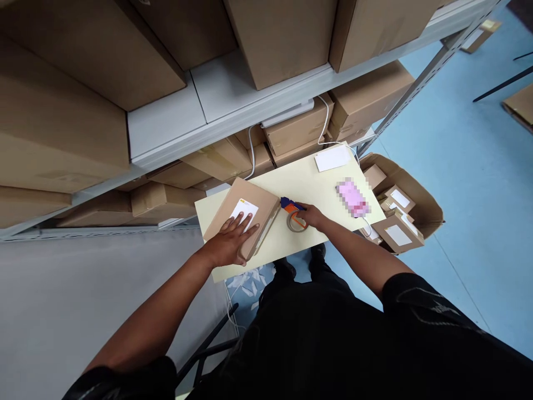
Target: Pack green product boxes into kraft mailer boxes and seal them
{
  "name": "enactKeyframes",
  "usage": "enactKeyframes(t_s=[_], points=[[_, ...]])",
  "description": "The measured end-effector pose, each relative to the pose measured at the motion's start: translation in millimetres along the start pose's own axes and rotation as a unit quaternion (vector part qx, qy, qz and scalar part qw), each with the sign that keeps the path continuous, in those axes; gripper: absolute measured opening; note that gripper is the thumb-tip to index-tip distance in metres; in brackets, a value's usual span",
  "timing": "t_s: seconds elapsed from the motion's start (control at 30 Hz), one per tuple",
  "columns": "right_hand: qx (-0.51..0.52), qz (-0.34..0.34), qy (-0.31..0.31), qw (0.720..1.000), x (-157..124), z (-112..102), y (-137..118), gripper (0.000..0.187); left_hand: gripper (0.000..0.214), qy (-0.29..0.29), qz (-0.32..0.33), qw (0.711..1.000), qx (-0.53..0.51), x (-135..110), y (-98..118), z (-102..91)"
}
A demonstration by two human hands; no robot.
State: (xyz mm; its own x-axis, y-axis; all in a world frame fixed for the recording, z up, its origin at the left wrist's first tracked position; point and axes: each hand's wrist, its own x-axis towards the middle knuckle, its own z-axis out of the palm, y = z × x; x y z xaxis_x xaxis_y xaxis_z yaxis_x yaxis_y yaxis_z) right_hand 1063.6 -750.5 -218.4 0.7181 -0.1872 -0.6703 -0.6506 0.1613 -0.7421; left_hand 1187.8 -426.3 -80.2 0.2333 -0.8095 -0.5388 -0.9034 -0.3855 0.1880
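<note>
A brown cardboard box lies on the left part of the pale yellow table, a white label on its top. My left hand rests flat over the box and the lower part of that label, fingers spread. Just right of the box, my right hand is closed around the handle of a tape dispenser, blue at the front and orange behind. A roll of tape sits in it. The dispenser's blue end is close to the box's right side; whether they touch I cannot tell.
A pixelated pink item and a white card lie on the table's right part. Shelves packed with large cartons rise behind. An open carton of labelled boxes stands at right. Paper scraps litter the floor; a white cable hangs behind the table.
</note>
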Motion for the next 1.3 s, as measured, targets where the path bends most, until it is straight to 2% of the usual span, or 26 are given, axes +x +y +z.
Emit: enactKeyframes(t_s=[0.1,0.2,0.33,0.43,0.6,0.87,1.0,1.1,1.3], points=[[-0.019,0.01,-0.018,1.0,12.3,-1.5,-28.0,0.07,0.134,0.011,0.024,0.999,0.024,-5.0,-10.3,9.1],[-0.042,0.016,-0.018,0.999,18.1,-1.6,-44.9,0.073,0.127,0.045,0.043,0.998,0.032,-5.4,-12.9,20.6],[-0.035,0.019,-0.01,0.999,20.4,5.2,-53.2,0.074,0.119,0.12,0.007,0.993,0.019,3.3,0.9,36.3],[-0.015,0.016,-0.011,1.0,19.9,10.6,-50.0,0.073,0.12,0.156,-0.029,0.987,0.01,11.9,15.8,43.2],[0.013,0.011,-0.029,0.999,3.5,14.7,-18.6,0.075,0.12,0.17,-0.052,0.984,-0.007,17.8,26.1,43.1],[0.022,0.014,-0.069,0.997,-67.1,31.4,65.9,0.08,0.119,0.17,-0.08,0.982,-0.018,24.1,34.2,38.7],[0.013,0.031,-0.068,0.997,-90.4,39.5,85.6,0.08,0.119,0.194,-0.158,0.967,-0.037,49.9,54.1,33.6],[0.037,0.028,-0.037,0.998,-99.0,39.8,93.4,0.079,0.121,0.214,-0.209,0.952,-0.065,72.7,71.2,29.0],[0.03,0.006,-0.001,1.0,-115.9,37.0,113.5,0.083,0.122,0.256,-0.263,0.918,-0.149,112.3,100.0,20.9]])
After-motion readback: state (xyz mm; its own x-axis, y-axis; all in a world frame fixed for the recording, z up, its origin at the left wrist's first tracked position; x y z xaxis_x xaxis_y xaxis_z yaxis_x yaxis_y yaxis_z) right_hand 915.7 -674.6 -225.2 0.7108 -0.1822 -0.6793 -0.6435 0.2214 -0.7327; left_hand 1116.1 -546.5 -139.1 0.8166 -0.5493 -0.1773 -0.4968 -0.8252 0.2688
